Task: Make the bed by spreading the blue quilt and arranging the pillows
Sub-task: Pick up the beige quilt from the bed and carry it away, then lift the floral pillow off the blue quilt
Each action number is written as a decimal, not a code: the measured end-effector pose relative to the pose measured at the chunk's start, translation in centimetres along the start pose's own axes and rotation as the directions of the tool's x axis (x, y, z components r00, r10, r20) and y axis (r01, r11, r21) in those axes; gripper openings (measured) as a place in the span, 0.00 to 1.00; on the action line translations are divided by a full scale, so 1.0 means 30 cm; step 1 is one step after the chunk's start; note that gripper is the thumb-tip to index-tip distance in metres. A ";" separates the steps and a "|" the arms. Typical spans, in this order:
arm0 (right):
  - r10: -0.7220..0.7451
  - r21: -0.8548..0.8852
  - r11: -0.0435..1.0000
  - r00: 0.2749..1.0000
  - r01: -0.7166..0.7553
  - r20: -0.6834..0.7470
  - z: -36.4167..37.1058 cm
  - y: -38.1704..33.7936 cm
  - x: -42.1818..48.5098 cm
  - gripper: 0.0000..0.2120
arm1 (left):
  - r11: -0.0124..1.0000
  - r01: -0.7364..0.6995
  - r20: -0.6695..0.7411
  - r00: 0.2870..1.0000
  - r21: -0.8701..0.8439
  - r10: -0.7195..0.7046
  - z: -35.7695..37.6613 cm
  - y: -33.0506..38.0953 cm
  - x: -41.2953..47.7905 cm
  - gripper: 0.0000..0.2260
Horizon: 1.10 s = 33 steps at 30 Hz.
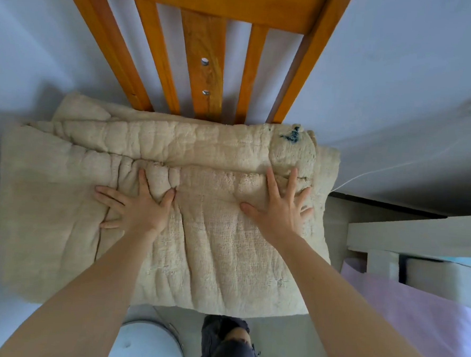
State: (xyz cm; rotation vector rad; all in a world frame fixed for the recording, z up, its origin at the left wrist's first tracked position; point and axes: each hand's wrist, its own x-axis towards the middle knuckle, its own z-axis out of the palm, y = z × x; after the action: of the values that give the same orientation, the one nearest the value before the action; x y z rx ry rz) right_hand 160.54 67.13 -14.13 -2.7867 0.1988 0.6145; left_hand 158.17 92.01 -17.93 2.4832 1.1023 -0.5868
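Both hands lie flat, fingers spread, on a folded beige quilt (155, 209) piled on a wooden chair (203, 46): left hand (136, 208) near the middle fold, right hand (279, 211) toward the right end. Neither grip pinches any cloth. No blue quilt shows; lilac bedding (413, 321) lies at lower right.

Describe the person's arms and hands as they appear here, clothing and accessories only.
Both forearms are bare right to the frame's lower edge; no sleeve shows. The left hand and right hand carry no gloves, and no rings, watch or bracelet can be seen. Fingernails look short and unpainted.
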 end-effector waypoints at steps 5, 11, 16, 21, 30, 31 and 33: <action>-0.050 0.079 0.996 0.998 0.047 0.030 -0.054 0.068 -0.155 0.39 | 0.985 0.015 -0.039 0.999 -0.169 -0.022 0.012 0.096 -0.212 0.35; 0.034 0.091 0.995 0.998 -0.039 0.053 -0.172 0.312 -0.430 0.34 | 0.899 -0.428 0.054 0.899 -0.097 0.434 0.096 0.234 -0.653 0.32; 0.204 0.150 0.968 0.979 -0.202 0.000 -0.285 0.603 -0.716 0.30 | 0.710 -0.702 0.270 0.696 0.056 0.666 0.212 0.359 -1.033 0.28; 0.441 0.257 0.875 0.894 -0.411 -0.073 -0.330 1.006 -1.087 0.27 | 0.431 -0.896 0.406 0.433 0.102 0.805 0.361 0.468 -1.500 0.26; 0.810 0.480 0.550 0.576 -0.683 -0.109 -0.263 1.686 -1.795 0.29 | 0.050 -0.998 0.611 0.017 -0.037 0.792 0.732 0.519 -2.379 0.23; 0.849 0.505 0.491 0.520 -0.710 -0.095 -0.245 1.749 -1.869 0.29 | -0.006 -0.998 0.637 -0.046 -0.065 0.770 0.778 0.512 -2.471 0.22; 0.899 0.531 0.399 0.434 -0.748 -0.064 -0.220 1.845 -1.985 0.29 | -0.095 -0.991 0.689 -0.133 -0.093 0.713 0.851 0.502 -2.622 0.22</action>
State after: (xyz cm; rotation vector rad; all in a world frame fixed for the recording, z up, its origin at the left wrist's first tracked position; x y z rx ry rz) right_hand 98.89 16.84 3.86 -2.1199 1.7052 0.1743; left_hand 115.93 22.25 2.49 2.2849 -1.3712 -0.9933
